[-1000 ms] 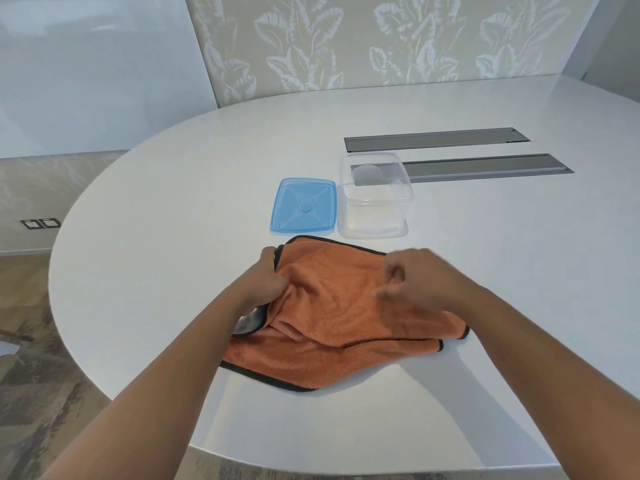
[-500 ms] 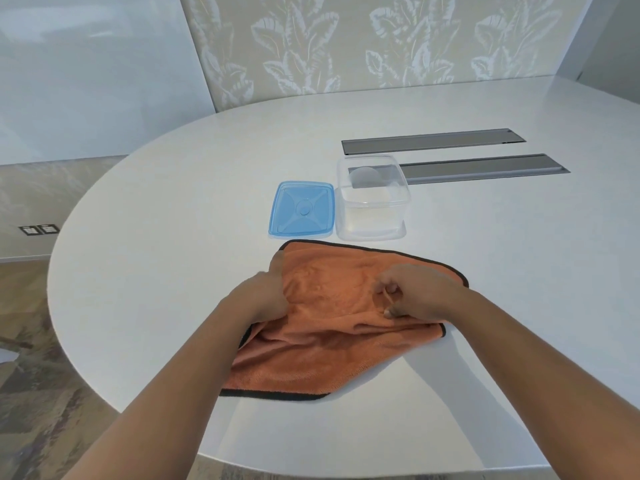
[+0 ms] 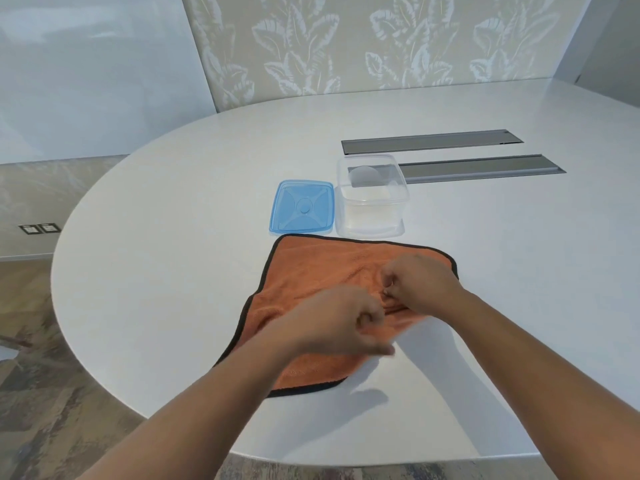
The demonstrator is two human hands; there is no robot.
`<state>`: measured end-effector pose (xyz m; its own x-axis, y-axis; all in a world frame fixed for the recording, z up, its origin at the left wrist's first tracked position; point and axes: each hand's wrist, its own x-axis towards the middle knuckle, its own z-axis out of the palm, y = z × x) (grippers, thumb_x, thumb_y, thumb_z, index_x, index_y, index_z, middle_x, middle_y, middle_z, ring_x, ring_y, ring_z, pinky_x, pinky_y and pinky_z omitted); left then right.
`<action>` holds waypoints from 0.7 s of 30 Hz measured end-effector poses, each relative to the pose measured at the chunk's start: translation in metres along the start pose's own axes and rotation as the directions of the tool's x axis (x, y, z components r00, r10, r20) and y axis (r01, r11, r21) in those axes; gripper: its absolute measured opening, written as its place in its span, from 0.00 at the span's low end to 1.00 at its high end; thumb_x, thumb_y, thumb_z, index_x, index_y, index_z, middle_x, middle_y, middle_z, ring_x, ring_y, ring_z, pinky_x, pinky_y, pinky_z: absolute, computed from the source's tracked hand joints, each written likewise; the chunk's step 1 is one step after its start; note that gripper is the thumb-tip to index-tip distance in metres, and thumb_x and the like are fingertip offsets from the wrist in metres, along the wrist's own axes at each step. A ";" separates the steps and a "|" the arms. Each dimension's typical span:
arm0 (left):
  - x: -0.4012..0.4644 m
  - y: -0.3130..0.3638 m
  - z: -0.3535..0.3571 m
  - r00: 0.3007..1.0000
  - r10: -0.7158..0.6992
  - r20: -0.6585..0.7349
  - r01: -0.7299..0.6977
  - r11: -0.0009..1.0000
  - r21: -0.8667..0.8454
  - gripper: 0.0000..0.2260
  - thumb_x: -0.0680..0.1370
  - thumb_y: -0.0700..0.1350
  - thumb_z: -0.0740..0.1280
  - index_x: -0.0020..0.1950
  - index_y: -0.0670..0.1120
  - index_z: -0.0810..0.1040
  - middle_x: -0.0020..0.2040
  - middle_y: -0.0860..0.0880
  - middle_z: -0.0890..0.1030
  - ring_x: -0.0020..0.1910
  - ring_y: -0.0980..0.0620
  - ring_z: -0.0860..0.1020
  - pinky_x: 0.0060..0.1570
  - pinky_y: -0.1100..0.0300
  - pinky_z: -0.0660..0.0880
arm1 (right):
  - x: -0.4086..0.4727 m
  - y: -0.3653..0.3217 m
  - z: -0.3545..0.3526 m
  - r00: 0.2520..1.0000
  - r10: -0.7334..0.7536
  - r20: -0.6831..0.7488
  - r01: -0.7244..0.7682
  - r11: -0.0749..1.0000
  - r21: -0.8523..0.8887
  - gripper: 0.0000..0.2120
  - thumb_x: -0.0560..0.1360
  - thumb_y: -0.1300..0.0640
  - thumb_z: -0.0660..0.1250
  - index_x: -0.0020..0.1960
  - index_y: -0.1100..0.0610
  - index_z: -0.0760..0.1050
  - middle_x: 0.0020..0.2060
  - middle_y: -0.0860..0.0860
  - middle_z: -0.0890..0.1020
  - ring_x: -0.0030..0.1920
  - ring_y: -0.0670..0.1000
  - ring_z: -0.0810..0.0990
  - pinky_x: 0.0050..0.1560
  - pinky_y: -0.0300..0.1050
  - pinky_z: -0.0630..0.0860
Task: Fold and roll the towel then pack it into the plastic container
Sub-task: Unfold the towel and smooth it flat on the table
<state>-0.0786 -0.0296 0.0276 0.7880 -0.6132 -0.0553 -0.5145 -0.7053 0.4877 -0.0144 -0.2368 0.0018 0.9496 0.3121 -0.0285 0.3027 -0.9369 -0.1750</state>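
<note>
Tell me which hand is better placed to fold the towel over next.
Probably the right hand: it pinches the orange towel near its middle. The left hand hovers blurred over the near part; its grip is unclear.

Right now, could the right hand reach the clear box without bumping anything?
Probably yes. The right hand pinches the orange towel, and the clear box stands open just beyond the towel's far edge. Nothing lies between; the blue lid sits off beside it.

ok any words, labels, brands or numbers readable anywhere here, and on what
No readable text anywhere in this view.
Blue square plastic lid: only moulded lines and a round boss, no lettering.
Clear square plastic container: no label visible.
Orange black-edged towel: no tag visible.
Two dark wall plates: markings too small to read.
</note>
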 end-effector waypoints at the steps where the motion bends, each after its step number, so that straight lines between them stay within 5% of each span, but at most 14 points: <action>1: 0.001 0.005 0.008 1.000 0.011 0.027 -0.012 0.999 0.046 0.20 0.67 0.69 0.73 0.47 0.56 0.74 0.43 0.59 0.76 0.41 0.60 0.74 0.41 0.57 0.75 | -0.001 0.001 -0.001 1.000 0.004 0.027 -0.005 1.000 0.024 0.08 0.74 0.50 0.71 0.38 0.45 0.75 0.40 0.42 0.81 0.45 0.48 0.78 0.35 0.44 0.66; 6: 0.007 0.000 0.035 0.996 0.003 0.086 -0.013 0.992 0.124 0.30 0.65 0.63 0.78 0.61 0.55 0.72 0.53 0.57 0.72 0.48 0.53 0.73 0.43 0.55 0.73 | -0.009 0.004 -0.007 0.992 -0.044 0.119 0.029 0.992 0.127 0.04 0.75 0.54 0.70 0.44 0.47 0.82 0.40 0.41 0.83 0.46 0.45 0.80 0.41 0.43 0.74; 11: 0.017 -0.009 0.036 0.998 -0.054 0.023 0.056 0.994 -0.092 0.10 0.76 0.46 0.73 0.57 0.50 0.82 0.47 0.57 0.77 0.44 0.56 0.73 0.45 0.60 0.70 | -0.014 0.008 -0.027 0.962 -0.107 0.252 0.033 0.960 0.279 0.06 0.75 0.48 0.74 0.46 0.49 0.79 0.45 0.45 0.84 0.48 0.50 0.82 0.49 0.50 0.79; 14: 0.021 -0.015 0.036 0.992 -0.122 0.033 0.126 0.966 -0.226 0.01 0.79 0.44 0.70 0.49 0.50 0.81 0.42 0.55 0.81 0.37 0.60 0.75 0.40 0.65 0.70 | -0.019 0.010 -0.039 0.929 -0.115 0.350 -0.024 0.929 0.370 0.11 0.71 0.46 0.77 0.45 0.49 0.78 0.40 0.43 0.83 0.41 0.46 0.81 0.40 0.47 0.79; 17: 0.023 -0.021 0.032 0.976 -0.199 0.091 0.218 0.876 -0.431 0.07 0.83 0.44 0.66 0.45 0.50 0.78 0.33 0.57 0.77 0.30 0.61 0.71 0.35 0.64 0.68 | -0.025 0.006 -0.045 0.886 -0.151 0.439 0.008 0.951 0.310 0.18 0.65 0.39 0.80 0.46 0.46 0.78 0.36 0.38 0.80 0.36 0.39 0.77 0.36 0.37 0.73; 21: 0.024 -0.027 0.022 0.940 -0.297 0.170 0.333 0.682 -0.651 0.09 0.85 0.45 0.62 0.46 0.50 0.77 0.37 0.50 0.75 0.35 0.54 0.69 0.39 0.60 0.68 | -0.028 -0.007 -0.041 0.870 -0.142 0.472 0.058 0.980 0.188 0.27 0.56 0.30 0.79 0.44 0.43 0.72 0.44 0.43 0.77 0.42 0.45 0.76 0.39 0.44 0.73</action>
<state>-0.0534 -0.0335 -0.0063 0.8359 -0.4271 -0.3448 0.1316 -0.4539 0.8813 -0.0397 -0.2456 0.0445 0.7450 0.4787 -0.4646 0.3361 -0.8709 -0.3585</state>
